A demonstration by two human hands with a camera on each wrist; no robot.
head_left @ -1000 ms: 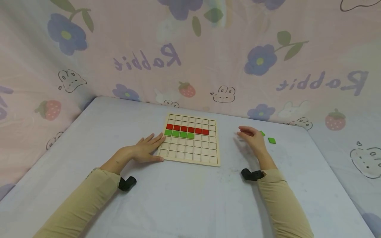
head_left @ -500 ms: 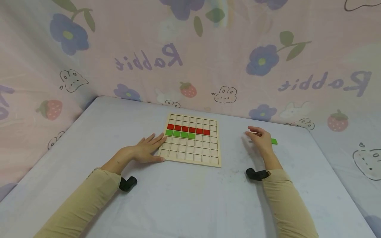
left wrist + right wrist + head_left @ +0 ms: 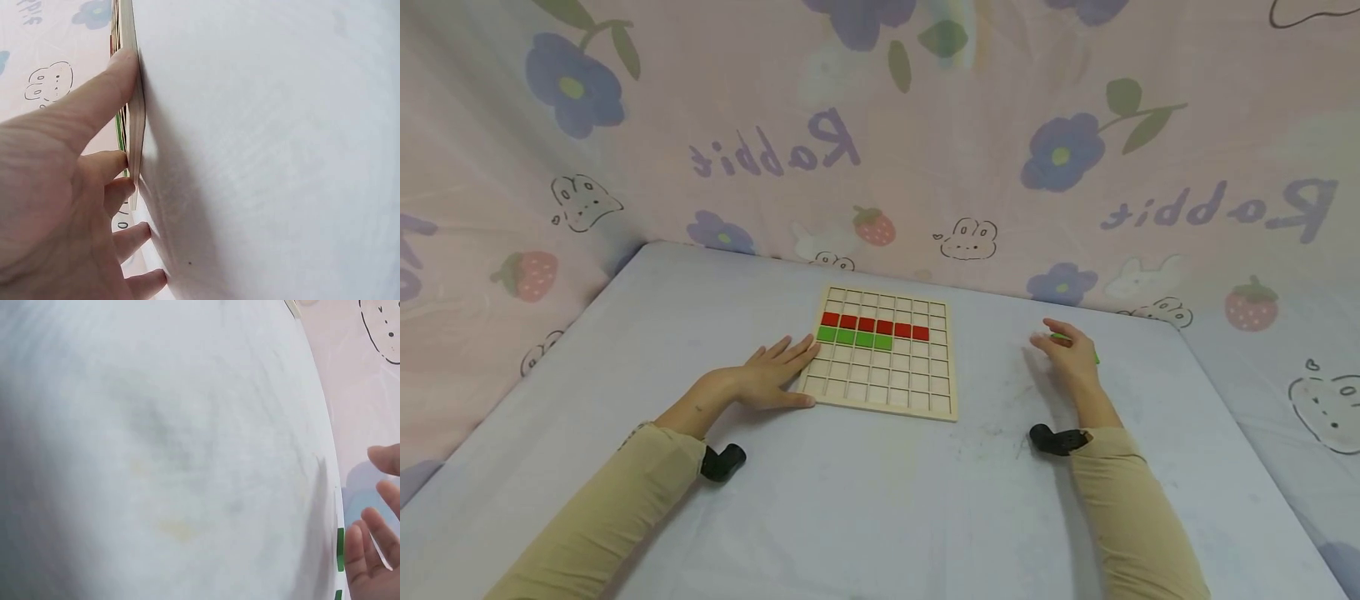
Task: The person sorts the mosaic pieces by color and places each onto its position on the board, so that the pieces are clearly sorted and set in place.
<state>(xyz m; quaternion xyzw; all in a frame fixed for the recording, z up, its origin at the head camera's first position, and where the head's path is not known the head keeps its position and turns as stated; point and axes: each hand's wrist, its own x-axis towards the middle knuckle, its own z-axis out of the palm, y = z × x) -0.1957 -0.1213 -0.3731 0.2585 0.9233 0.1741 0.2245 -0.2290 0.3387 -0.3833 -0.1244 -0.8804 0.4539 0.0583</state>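
A square wooden grid board [image 3: 880,379] lies on the table, holding a row of red tiles [image 3: 867,324] with a shorter row of green tiles [image 3: 854,338] just below it. My left hand [image 3: 767,383] rests at its left side, fingers spread and straight. In the left wrist view the thumb and fingertips touch the board's edge [image 3: 132,112]. To the right, my right hand [image 3: 1070,357] hovers with thumb and fingers apart, holding nothing. One loose green tile [image 3: 1061,337] shows between its fingers, and another green tile [image 3: 1097,359] is mostly hidden behind the hand.
The table [image 3: 880,500] has a pale cloth cover. Behind it hangs a pink curtain [image 3: 910,183] printed with flowers, rabbits and strawberries. Each wrist carries a black camera mount, such as the right one [image 3: 1056,440].
My right hand has moved to the right, toward and partly over the loose green tiles, covering more of them. The left hand and the board have stayed in place.
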